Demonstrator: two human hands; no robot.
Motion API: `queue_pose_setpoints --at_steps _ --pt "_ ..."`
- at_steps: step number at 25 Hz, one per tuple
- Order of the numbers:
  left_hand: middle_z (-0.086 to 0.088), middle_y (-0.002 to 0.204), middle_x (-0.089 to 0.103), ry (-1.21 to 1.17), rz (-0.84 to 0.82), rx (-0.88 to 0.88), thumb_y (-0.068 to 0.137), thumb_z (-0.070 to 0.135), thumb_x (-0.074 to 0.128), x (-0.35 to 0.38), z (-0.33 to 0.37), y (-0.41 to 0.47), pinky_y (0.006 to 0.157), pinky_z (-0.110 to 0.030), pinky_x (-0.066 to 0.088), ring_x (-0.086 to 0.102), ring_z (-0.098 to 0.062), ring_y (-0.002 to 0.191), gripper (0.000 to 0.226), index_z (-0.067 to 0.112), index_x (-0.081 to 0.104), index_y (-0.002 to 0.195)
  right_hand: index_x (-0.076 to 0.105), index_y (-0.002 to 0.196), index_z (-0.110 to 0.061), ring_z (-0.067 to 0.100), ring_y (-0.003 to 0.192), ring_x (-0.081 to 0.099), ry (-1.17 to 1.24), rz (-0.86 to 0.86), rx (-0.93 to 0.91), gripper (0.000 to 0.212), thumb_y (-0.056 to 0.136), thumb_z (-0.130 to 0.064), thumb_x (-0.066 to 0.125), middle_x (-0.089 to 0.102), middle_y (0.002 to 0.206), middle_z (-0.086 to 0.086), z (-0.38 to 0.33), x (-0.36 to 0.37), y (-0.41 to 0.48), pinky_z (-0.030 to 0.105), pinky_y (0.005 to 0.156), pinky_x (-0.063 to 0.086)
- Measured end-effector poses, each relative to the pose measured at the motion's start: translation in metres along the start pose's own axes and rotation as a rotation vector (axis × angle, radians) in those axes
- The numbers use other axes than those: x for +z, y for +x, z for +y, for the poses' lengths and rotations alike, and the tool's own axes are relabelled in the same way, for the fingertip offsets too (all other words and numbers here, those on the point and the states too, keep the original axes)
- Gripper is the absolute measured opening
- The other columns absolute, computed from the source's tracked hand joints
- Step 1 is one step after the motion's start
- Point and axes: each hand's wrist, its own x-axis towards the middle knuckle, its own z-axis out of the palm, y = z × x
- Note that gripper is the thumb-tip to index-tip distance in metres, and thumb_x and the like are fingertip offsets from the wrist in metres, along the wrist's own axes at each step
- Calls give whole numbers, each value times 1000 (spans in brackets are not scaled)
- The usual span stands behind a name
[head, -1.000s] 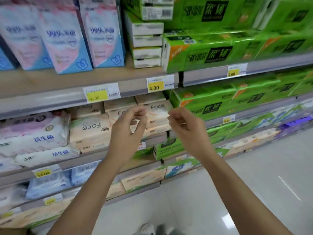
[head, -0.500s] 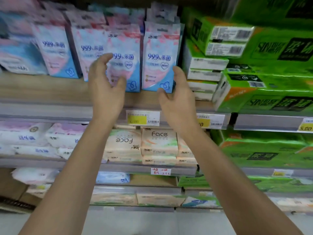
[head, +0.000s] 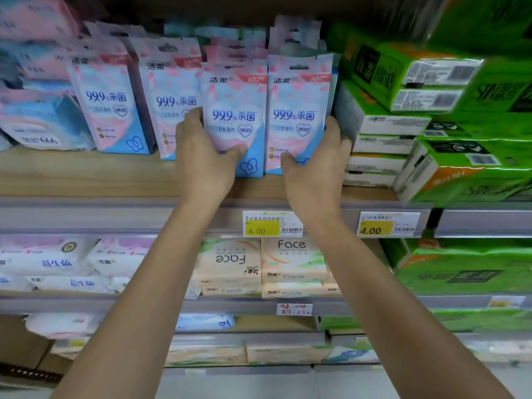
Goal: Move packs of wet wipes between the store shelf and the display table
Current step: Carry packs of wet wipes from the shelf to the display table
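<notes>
Pink-and-blue wet wipe packs stand upright in rows on the wooden shelf (head: 86, 174). My left hand (head: 201, 159) grips the front pack of one row, the left pack (head: 234, 110), thumb across its lower front and fingers round its left edge. My right hand (head: 316, 165) grips the neighbouring right pack (head: 296, 108), thumb on its lower front and fingers round its right edge. Both packs stand on the shelf board, side by side. More wipe packs (head: 106, 102) stand to the left and behind.
Green tissue bundles (head: 449, 90) crowd the shelf right beside my right hand. Price tags (head: 272, 224) hang on the shelf rail below. Face tissue packs (head: 290, 260) and white packs (head: 54, 260) fill the lower shelf. The display table is not in view.
Both hands rose from in front of the lower shelves to the wipes shelf, reached forward and closed on two front packs. The view tilted up and moved closer.
</notes>
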Motion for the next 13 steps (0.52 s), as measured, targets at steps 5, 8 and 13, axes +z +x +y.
queue_pose_setpoints --at_steps 5,8,13 --pt "1 120 55 -283 -123 -125 59 22 86 -11 -10 11 88 -39 54 53 -18 114 73 13 46 119 43 124 -13 13 106 43 80 38 -7 56 76 0 69 38 108 -1 -3 0 -2 23 94 40" --pt "-2 118 56 -378 -165 -146 75 3 76 -18 -12 8 79 -26 56 57 -18 110 57 24 36 109 46 116 -13 5 92 37 45 40 -89 48 76 -1 70 46 108 1 0 -1 -3 6 79 36" --pt "-11 126 58 -469 -232 -152 78 -1 71 -28 -12 7 90 -39 53 61 -21 110 53 34 35 97 34 103 -17 -21 75 50 146 -9 -115 45 79 -2 69 45 83 -26 2 -5 -2 4 62 42"
